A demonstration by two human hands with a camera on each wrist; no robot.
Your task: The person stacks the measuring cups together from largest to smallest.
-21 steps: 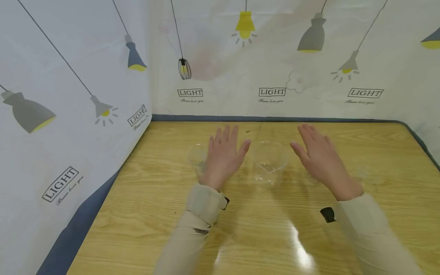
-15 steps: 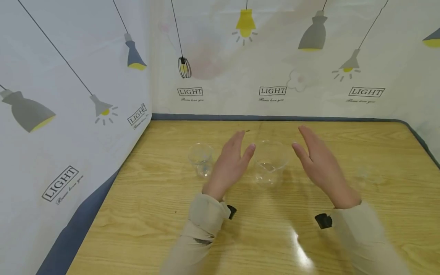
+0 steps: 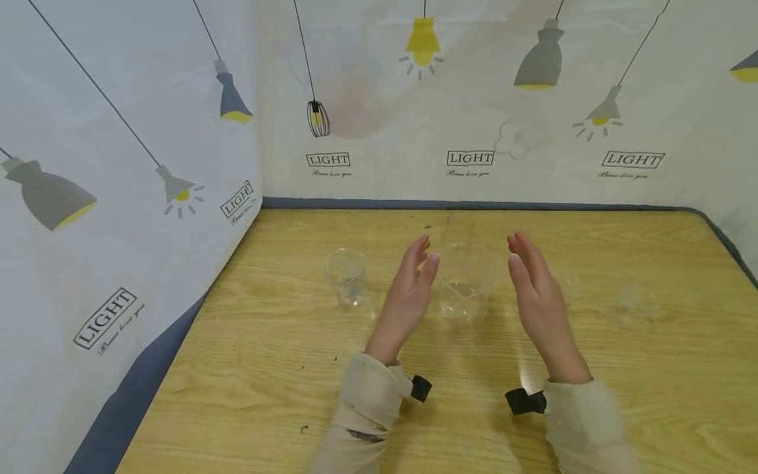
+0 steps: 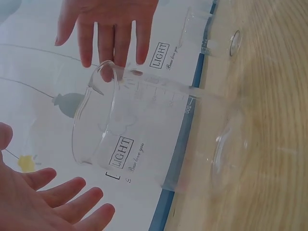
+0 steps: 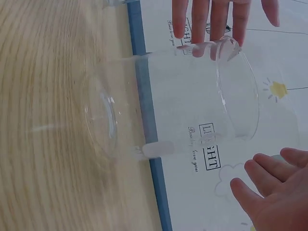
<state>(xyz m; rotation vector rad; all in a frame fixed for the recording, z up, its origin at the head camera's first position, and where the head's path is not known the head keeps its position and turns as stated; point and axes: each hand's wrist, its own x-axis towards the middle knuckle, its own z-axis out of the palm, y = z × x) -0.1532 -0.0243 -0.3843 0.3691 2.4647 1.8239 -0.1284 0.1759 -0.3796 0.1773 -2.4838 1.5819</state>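
- Glass, or clear plastic that cannot be told from it, is what the beaker [image 3: 464, 289] is made of; it is stood upright on the wood-grain table [image 3: 249, 368], between the left hand [image 3: 408, 296] and the right hand [image 3: 539, 306].
- Graduation marks [image 4: 190, 102] are shown on its wall, and its spout can be made out at the rim.
- By judgement, the step in hand is the flanking of the beaker by 2 hands, with no hold taken.
- For any hold, both palms would need to be brought inward evenly, with light pressure, since the smooth wall could slip or be tipped.
- Fingers on both hands are held extended and relaxed, thumbs set apart; nothing is grasped, and a gap to the beaker is shown at each hand in its own wrist view.
- 1 smaller clear vessel [image 3: 345, 266] is placed beyond the left hand; 1 faint clear piece [image 3: 636, 304] is seen past the right, its shape uncertain.
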